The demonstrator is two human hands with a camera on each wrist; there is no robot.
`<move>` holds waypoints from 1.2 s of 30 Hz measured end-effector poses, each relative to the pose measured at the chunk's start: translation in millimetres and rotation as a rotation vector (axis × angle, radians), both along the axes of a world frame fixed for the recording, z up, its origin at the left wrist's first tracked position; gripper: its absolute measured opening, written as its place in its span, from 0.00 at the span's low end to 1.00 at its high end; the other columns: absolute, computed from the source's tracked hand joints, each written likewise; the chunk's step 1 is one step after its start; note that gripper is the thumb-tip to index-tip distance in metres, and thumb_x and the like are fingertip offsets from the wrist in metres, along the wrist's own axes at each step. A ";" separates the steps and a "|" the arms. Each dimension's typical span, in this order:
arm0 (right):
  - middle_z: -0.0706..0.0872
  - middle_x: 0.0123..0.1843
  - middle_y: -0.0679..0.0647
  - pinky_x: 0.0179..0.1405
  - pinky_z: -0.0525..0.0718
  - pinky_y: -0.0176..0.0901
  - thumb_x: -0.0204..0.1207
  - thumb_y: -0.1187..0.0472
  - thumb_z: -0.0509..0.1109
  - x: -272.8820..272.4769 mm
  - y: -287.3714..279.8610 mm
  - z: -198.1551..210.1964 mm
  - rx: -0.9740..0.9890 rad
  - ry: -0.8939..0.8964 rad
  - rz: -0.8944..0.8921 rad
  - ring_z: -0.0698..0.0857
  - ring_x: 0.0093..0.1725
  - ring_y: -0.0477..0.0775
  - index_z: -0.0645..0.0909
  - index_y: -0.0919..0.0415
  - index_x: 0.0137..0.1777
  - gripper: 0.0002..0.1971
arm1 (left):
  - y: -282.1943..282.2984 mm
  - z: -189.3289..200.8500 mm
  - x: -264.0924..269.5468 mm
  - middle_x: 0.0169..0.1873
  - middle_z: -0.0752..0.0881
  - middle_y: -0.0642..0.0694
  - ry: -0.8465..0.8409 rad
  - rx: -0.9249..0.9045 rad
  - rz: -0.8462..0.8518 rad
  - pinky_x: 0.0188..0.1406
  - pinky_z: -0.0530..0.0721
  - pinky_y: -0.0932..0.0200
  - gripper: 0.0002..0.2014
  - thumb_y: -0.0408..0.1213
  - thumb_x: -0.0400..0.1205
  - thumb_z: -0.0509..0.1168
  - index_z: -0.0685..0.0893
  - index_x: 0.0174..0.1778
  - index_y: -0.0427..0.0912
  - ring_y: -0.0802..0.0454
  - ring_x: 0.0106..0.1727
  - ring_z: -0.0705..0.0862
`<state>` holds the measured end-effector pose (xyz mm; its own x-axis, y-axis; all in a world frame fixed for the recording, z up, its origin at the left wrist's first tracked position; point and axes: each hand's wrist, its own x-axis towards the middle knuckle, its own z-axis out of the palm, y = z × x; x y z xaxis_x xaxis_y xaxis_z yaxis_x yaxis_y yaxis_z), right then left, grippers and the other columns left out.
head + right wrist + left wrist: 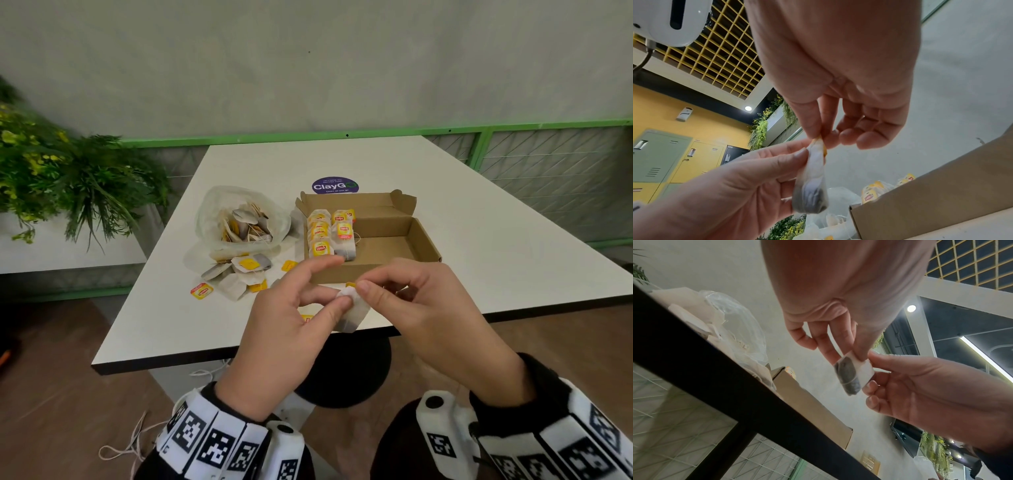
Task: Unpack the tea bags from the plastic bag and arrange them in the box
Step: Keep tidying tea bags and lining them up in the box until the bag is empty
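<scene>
Presently, both hands hold one tea bag above the table's near edge: left hand pinching its upper corner, right hand pinching the yellow tag. Pulling apart could probably tear the thin paper or snap the string, spilling tea. The bag is white, translucent, dark leaves settled low. Several bags stand in the cardboard box; more remain in the plastic bag and loose beside it.
</scene>
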<state>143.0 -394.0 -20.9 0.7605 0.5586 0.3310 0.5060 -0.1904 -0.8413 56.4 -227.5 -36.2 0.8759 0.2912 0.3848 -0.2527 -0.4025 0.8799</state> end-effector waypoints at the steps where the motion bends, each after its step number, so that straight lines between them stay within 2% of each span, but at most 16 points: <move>1: 0.89 0.39 0.43 0.41 0.83 0.48 0.79 0.57 0.75 0.2 -0.8 0.5 -0.006 -0.004 -0.004 0.85 0.41 0.51 0.92 0.50 0.45 0.04 | 0.0 0.4 0.0 0.39 0.93 0.62 0.001 0.000 0.007 0.71 0.74 0.60 0.22 0.35 0.82 0.75 0.82 0.70 0.58 0.67 0.58 0.88; 3: 0.89 0.39 0.42 0.40 0.82 0.44 0.79 0.56 0.75 0.5 -2.1 1.8 -0.023 -0.017 0.001 0.84 0.41 0.50 0.92 0.49 0.45 0.04 | 0.0 0.4 0.3 0.38 0.93 0.61 0.008 -0.008 0.007 0.71 0.73 0.62 0.21 0.36 0.82 0.75 0.83 0.69 0.56 0.66 0.57 0.88; 6: 0.90 0.40 0.43 0.40 0.84 0.46 0.78 0.55 0.77 -0.7 -3.0 4.7 -0.035 -0.010 0.023 0.84 0.41 0.50 0.92 0.47 0.45 0.03 | -0.7 -0.9 1.3 0.37 0.93 0.61 0.018 0.000 0.005 0.72 0.72 0.62 0.20 0.37 0.82 0.75 0.82 0.69 0.55 0.64 0.57 0.89; 8: 0.91 0.40 0.44 0.39 0.84 0.46 0.76 0.54 0.78 -2.3 -2.9 6.3 -0.054 -0.001 0.036 0.85 0.41 0.49 0.92 0.46 0.46 0.02 | -1.0 -1.9 1.9 0.37 0.93 0.61 0.011 0.010 0.012 0.68 0.74 0.68 0.19 0.38 0.81 0.76 0.83 0.67 0.55 0.64 0.56 0.89; 10: 0.91 0.39 0.44 0.40 0.85 0.50 0.76 0.55 0.78 -2.8 -1.9 6.5 -0.050 0.014 0.027 0.85 0.40 0.50 0.93 0.48 0.45 0.02 | -0.5 -4.2 2.7 0.37 0.93 0.60 -0.002 0.003 0.017 0.61 0.77 0.72 0.18 0.39 0.80 0.76 0.85 0.65 0.54 0.62 0.53 0.89; 12: 0.92 0.38 0.47 0.41 0.85 0.55 0.76 0.57 0.79 -1.8 -0.7 5.8 -0.018 0.036 -0.011 0.86 0.40 0.54 0.93 0.50 0.44 0.02 | 1.2 -8.4 4.1 0.41 0.92 0.60 -0.032 0.029 0.057 0.57 0.76 0.74 0.15 0.41 0.79 0.77 0.86 0.61 0.55 0.58 0.53 0.89; 14: 0.92 0.36 0.47 0.40 0.85 0.50 0.75 0.58 0.79 -0.2 0.9 5.5 0.004 0.058 -0.060 0.87 0.39 0.52 0.93 0.51 0.43 0.02 | 2.6 -11.5 4.2 0.48 0.90 0.60 -0.094 0.114 0.127 0.54 0.74 0.76 0.13 0.45 0.79 0.78 0.87 0.57 0.56 0.55 0.56 0.86; 16: 0.92 0.35 0.48 0.39 0.85 0.42 0.75 0.60 0.79 0.2 2.5 6.9 0.019 0.089 -0.093 0.89 0.39 0.49 0.93 0.53 0.42 0.03 | 1.7 -13.0 2.7 0.51 0.87 0.61 -0.166 0.219 0.171 0.57 0.75 0.71 0.13 0.52 0.76 0.77 0.88 0.54 0.54 0.55 0.58 0.84; 19: 0.92 0.36 0.50 0.40 0.87 0.45 0.75 0.62 0.78 -1.9 6.0 11.1 0.038 0.153 -0.098 0.90 0.39 0.49 0.93 0.55 0.41 0.04 | -2.6 -17.1 2.7 0.51 0.85 0.61 -0.206 0.355 0.192 0.60 0.79 0.51 0.15 0.56 0.72 0.77 0.90 0.50 0.54 0.57 0.59 0.83; 21: 0.91 0.34 0.52 0.37 0.84 0.44 0.75 0.62 0.79 -3.9 8.7 13.7 0.052 0.202 -0.080 0.87 0.35 0.47 0.94 0.56 0.39 0.04 | -3.8 -20.3 4.7 0.50 0.86 0.62 -0.208 0.402 0.221 0.60 0.78 0.46 0.15 0.57 0.71 0.77 0.91 0.48 0.54 0.58 0.58 0.83; 23: 0.90 0.31 0.53 0.34 0.80 0.41 0.75 0.61 0.79 -4.4 10.3 15.9 0.061 0.238 -0.064 0.82 0.31 0.44 0.94 0.56 0.38 0.05 | -3.2 -21.9 6.7 0.48 0.88 0.64 -0.215 0.408 0.251 0.60 0.77 0.46 0.14 0.58 0.72 0.76 0.91 0.45 0.54 0.58 0.57 0.84; 26: 0.89 0.29 0.51 0.33 0.78 0.35 0.76 0.61 0.77 -4.7 11.2 18.4 0.053 0.269 -0.048 0.81 0.29 0.41 0.94 0.56 0.38 0.06 | -3.4 -21.9 8.0 0.46 0.89 0.66 -0.215 0.407 0.278 0.61 0.76 0.47 0.13 0.59 0.73 0.75 0.90 0.44 0.56 0.61 0.56 0.84; 30: 0.92 0.34 0.52 0.38 0.80 0.34 0.78 0.64 0.74 -4.9 12.4 17.2 0.012 0.262 -0.036 0.85 0.34 0.40 0.94 0.57 0.40 0.09 | -5.8 -22.1 9.5 0.44 0.90 0.67 -0.219 0.392 0.305 0.60 0.76 0.45 0.14 0.61 0.73 0.74 0.92 0.43 0.56 0.61 0.54 0.85; 33: 0.93 0.37 0.46 0.39 0.81 0.31 0.80 0.66 0.72 -5.7 12.5 17.3 -0.019 0.232 -0.015 0.88 0.39 0.39 0.94 0.54 0.44 0.10 | -4.7 -23.7 11.4 0.42 0.90 0.69 -0.219 0.312 0.309 0.60 0.79 0.40 0.08 0.56 0.75 0.73 0.91 0.41 0.58 0.62 0.53 0.85; 34: 0.93 0.38 0.46 0.39 0.83 0.32 0.80 0.65 0.72 -6.0 12.3 17.6 -0.035 0.215 -0.001 0.88 0.40 0.41 0.94 0.53 0.45 0.10 | -3.9 -24.1 11.9 0.42 0.90 0.70 -0.214 0.276 0.300 0.60 0.80 0.38 0.05 0.54 0.76 0.72 0.91 0.41 0.59 0.61 0.54 0.86; 36: 0.92 0.37 0.47 0.41 0.85 0.42 0.79 0.64 0.74 -5.3 12.7 16.4 -0.066 0.158 0.005 0.88 0.41 0.48 0.94 0.51 0.44 0.09 | -1.5 -24.7 12.9 0.45 0.89 0.71 -0.210 0.217 0.277 0.59 0.81 0.39 0.03 0.48 0.77 0.72 0.90 0.45 0.60 0.58 0.55 0.86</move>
